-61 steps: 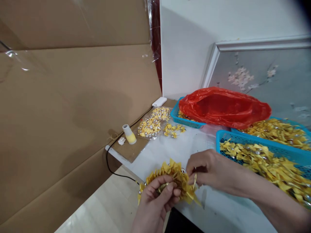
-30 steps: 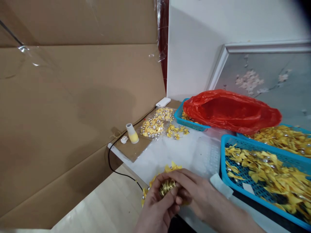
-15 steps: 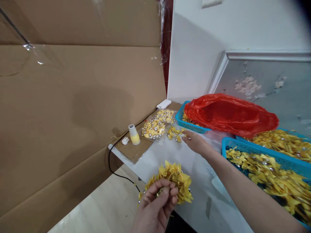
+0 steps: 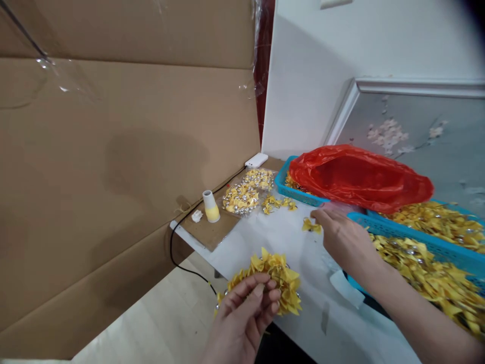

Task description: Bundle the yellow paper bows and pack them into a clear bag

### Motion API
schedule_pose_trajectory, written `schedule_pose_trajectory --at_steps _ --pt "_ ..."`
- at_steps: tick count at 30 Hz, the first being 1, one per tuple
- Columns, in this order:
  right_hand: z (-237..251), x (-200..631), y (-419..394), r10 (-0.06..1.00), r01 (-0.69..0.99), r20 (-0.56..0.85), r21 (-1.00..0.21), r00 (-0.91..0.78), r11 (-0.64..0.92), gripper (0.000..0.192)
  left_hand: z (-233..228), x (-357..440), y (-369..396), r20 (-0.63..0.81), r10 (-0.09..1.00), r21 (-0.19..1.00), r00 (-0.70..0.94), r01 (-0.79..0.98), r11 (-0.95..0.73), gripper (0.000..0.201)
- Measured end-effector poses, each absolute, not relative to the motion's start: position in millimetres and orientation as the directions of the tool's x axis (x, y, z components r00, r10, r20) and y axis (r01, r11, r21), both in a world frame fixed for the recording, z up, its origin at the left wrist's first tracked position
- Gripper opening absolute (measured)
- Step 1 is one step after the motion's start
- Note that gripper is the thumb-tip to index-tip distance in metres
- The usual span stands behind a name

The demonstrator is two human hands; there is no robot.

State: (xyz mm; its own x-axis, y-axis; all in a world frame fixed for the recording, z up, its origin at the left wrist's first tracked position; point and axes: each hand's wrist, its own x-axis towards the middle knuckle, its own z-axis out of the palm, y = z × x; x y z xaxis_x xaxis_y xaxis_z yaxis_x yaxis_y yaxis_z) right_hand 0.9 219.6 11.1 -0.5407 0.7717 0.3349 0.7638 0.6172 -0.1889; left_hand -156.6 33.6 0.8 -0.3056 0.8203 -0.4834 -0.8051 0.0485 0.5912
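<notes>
My left hand (image 4: 246, 313) is closed at the front edge of the table, pinching the thin stems of a bunch of yellow artificial flowers (image 4: 286, 285) with silvery beads among them. Farther back and to the right, my right hand (image 4: 346, 242) pinches a small yellow flower (image 4: 309, 226) just above the white table surface. Its fingertips are partly hidden behind the hand. A few loose yellow flowers (image 4: 273, 204) lie beyond it, beside clear bags of yellow pieces with silvery beads (image 4: 241, 198).
Blue baskets (image 4: 359, 220) of yellow flowers line the right side, with a red plastic bag (image 4: 364, 177) across the back ones. A white and yellow cone (image 4: 211, 207) stands near a black cable (image 4: 189, 271). Cardboard (image 4: 132, 126) walls the left.
My right hand has drawn back to the right from the loose flowers, bringing a small yellow flower. My left hand keeps its hold on the bunch, almost unmoved.
</notes>
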Motion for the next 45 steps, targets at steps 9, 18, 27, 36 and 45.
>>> schedule_pose_trajectory --at_steps 9,18,27,36,45 --pt "12.5 36.0 164.5 0.435 0.175 0.402 -0.54 -0.805 0.823 0.042 2.4 -137.4 45.2 -0.466 0.843 0.633 -0.267 -0.766 0.107 0.022" --pt "-9.3 16.2 133.2 0.556 0.264 0.489 -0.543 -0.672 0.797 0.037 4.8 -119.1 50.0 -0.465 0.863 0.644 -0.196 -0.743 0.179 0.025" --pt "-20.2 17.0 117.8 0.71 0.302 0.362 -0.72 -0.605 0.625 0.07 2.1 -105.4 57.3 -0.444 0.869 0.672 -0.22 -0.723 0.16 0.023" --pt "-26.0 14.7 115.6 0.712 0.24 0.422 -0.74 -0.561 0.628 0.069 -1.4 -102.0 62.7 -0.447 0.853 0.698 -0.268 -0.701 0.146 0.03" --pt "-23.1 20.9 115.2 0.707 0.18 0.471 -0.751 -0.527 0.635 0.061 -1.8 -103.6 61.4 -0.453 0.838 0.696 -0.303 -0.708 0.12 0.03"
